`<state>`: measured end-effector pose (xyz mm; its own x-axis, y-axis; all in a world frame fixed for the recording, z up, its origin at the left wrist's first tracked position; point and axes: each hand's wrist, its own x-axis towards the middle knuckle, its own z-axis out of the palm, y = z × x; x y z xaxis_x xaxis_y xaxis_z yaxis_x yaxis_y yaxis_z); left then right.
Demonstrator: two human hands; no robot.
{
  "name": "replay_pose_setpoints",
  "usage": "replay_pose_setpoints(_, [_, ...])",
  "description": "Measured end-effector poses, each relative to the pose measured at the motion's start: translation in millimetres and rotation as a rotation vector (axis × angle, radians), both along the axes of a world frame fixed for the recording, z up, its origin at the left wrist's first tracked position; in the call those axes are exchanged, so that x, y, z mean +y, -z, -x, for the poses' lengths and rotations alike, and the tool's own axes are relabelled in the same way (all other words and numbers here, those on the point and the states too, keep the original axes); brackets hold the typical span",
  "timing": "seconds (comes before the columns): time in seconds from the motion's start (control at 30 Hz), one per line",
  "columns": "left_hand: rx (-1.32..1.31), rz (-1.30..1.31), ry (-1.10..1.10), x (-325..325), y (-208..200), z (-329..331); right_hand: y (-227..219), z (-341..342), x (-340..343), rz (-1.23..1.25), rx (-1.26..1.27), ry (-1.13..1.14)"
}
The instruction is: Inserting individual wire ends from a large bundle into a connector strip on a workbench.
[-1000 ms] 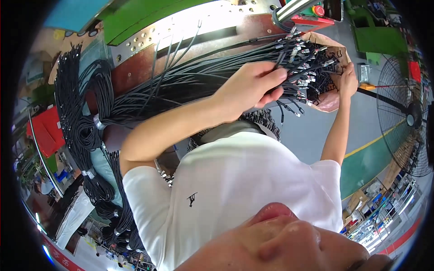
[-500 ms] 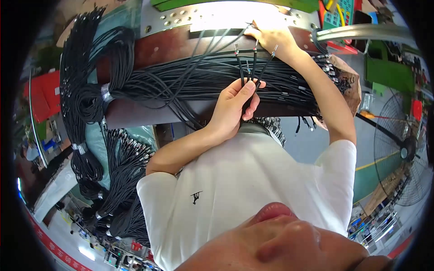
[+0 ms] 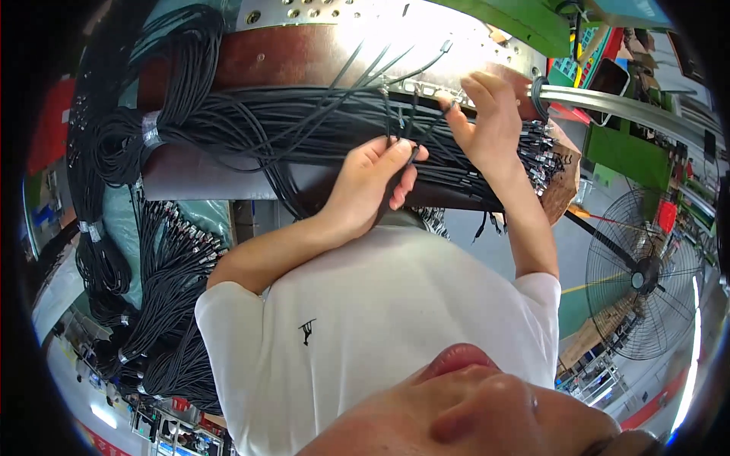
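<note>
My left hand [image 3: 376, 178] is closed around several thin black cables [image 3: 388, 118], whose bare metal-tipped ends stick up past the thumb. To its right, my right hand [image 3: 490, 125] has its thumb and fingers apart, with the thumb tip beside the end of one held cable; whether they touch cannot be made out. A thick bundle of black cables [image 3: 304, 125] lies across the dark red-brown bench [image 3: 296, 57], behind and beneath both hands. Beyond them, loose cables reach toward the glaring metal plate, one with a small dark connector [image 3: 445, 47].
A perforated metal plate [image 3: 304, 11] lines the far side below a green panel [image 3: 502, 23]. Taped cable coils [image 3: 152, 129] hang at the left. Brown paper [image 3: 563, 178] wraps the bundle's connector end. A metal tube [image 3: 608, 99] and a standing fan [image 3: 645, 275] are at the right.
My right hand has come back from the bright plate toward the held cables, leaving a cable end behind there. My left hand keeps its hold. The whole view has shifted.
</note>
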<state>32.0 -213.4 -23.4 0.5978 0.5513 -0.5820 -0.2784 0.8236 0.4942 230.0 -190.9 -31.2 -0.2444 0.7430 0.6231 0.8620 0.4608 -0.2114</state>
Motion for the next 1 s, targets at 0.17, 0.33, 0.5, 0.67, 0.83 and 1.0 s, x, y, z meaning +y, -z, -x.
replay_pose_setpoints(0.17, [-0.020, 0.044, 0.037, -2, -2, 4, 3, 9, 16, -0.149, -0.020, -0.134])
replay_pose_setpoints(0.33, [-0.025, -0.017, -0.031, 0, -5, 6, 6, 16, 13, -0.025, 0.061, -0.130])
replay_pose_setpoints(0.5, [0.024, -0.349, -0.035, 9, -1, 17, 7, 25, 13, 0.339, 0.216, 0.022])
replay_pose_setpoints(0.67, [-0.143, -0.164, -0.001, 15, -5, 15, 3, 31, 15, 0.378, 0.057, 0.010])
replay_pose_setpoints(0.83, [-0.178, -0.122, 0.076, 22, -5, 9, -16, 17, 14, 0.018, -0.053, -0.044])
replay_pose_setpoints(1.0, [0.030, -0.473, 0.026, 16, -20, 8, -6, 3, 11, 0.093, -0.026, 0.006])
